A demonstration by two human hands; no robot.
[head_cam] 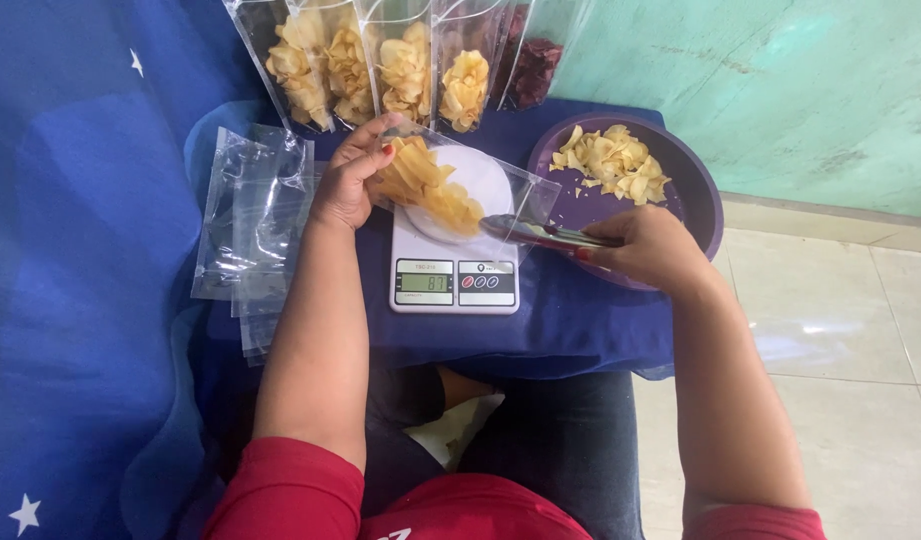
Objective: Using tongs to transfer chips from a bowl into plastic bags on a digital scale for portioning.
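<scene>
On the scale (453, 270), left hand (348, 180) pinches the mouth of a clear bag (460, 190) lying across the white pan, holding it open. Right hand (648, 248) is closed round metal tongs (545, 235), tips at the bag's 4 o'clock edge; can't tell if a chip sits between them.

Step looks like filling to weight, bag part-full. Next move likely needs small top-ups while watching the display, with the bag kept resting on the pan.

Chips (425, 185) in the bag: thin, yellow, curled, piled toward the hand. Loose chips in purple bowl (695, 180) at 2 o'clock; filled bags (380, 70) at 12; empty bags (250, 220) at 9.
</scene>
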